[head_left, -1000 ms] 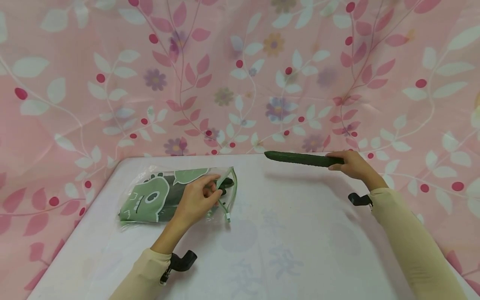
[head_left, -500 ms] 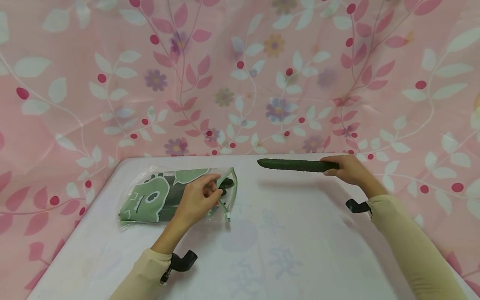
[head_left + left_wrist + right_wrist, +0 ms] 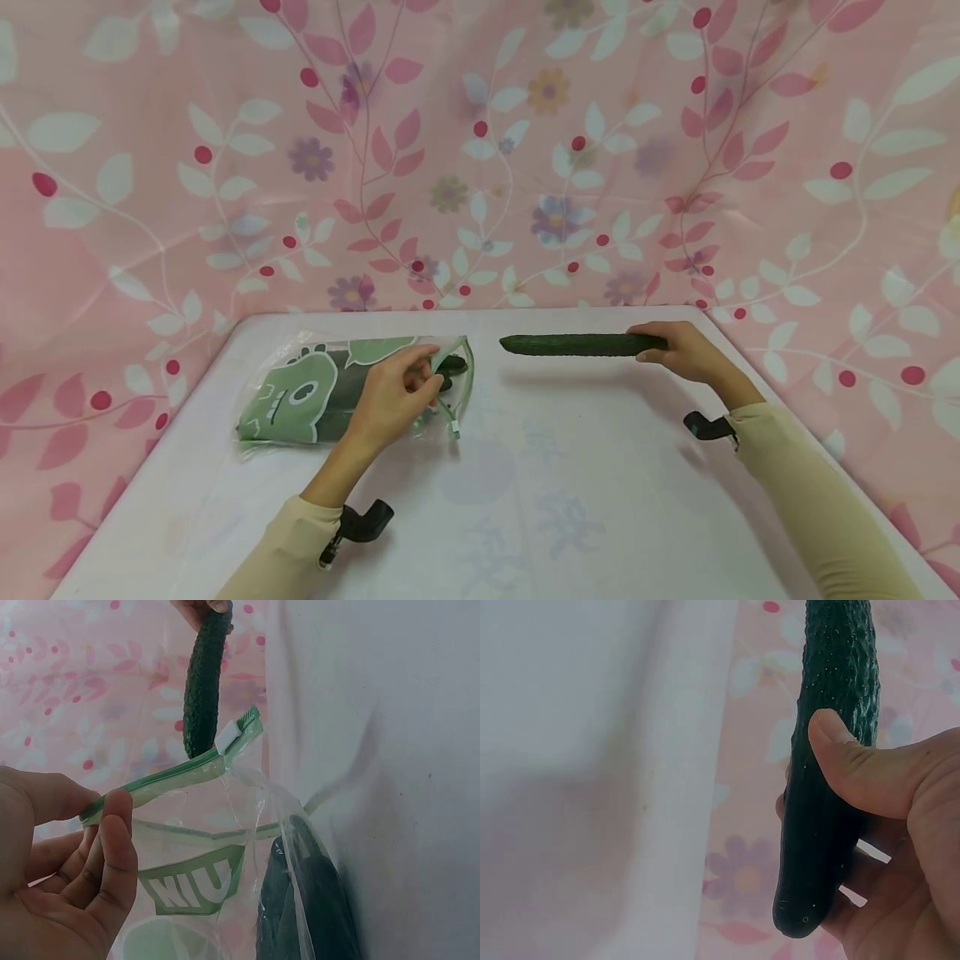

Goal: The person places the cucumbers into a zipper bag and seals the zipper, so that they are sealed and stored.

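Gripping a cucumber [image 3: 577, 345] above the white table [image 3: 600, 467], the right hand [image 3: 682, 350] in the head view is pointing the tip to nine o'clock, apart from a clear, green-printed bag [image 3: 292, 404]; the left hand [image 3: 393, 400] is pinching its mouth. In the left wrist view, dark green items [image 3: 322, 907] are lying inside at five o'clock. In the right wrist view, the right hand is encircling the blunt end.

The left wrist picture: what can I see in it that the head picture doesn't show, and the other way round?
Only the left wrist view shows white letters on the bag. Only the head view shows the bag's cartoon face and the sleeves. Both show the left hand pinching the bag's edge, the right hand holding a cucumber, and long dark things inside.
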Demonstrator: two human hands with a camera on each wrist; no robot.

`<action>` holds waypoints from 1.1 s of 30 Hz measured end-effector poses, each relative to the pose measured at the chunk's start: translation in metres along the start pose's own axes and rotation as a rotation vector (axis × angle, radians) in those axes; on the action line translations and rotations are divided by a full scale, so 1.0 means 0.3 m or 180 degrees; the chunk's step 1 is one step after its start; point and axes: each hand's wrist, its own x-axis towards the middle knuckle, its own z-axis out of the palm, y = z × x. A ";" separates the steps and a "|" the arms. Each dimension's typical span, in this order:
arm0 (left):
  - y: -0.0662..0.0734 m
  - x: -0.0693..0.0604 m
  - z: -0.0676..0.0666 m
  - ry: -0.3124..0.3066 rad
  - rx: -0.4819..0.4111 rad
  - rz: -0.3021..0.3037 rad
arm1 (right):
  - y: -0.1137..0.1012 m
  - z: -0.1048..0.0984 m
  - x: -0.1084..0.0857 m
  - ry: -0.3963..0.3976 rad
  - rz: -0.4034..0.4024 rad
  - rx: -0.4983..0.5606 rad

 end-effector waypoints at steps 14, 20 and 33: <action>0.005 0.001 -0.001 0.0055 -0.0009 0.0025 | -0.031 0.054 0.013 0.0020 -0.0208 0.0102; 0.004 0.001 -0.001 0.0052 0.0038 0.0044 | -0.051 0.079 0.020 -0.0038 -0.0264 0.0161; 0.003 0.001 -0.002 0.0024 0.0033 0.0024 | -0.101 0.117 0.049 -0.0022 -0.0466 0.0202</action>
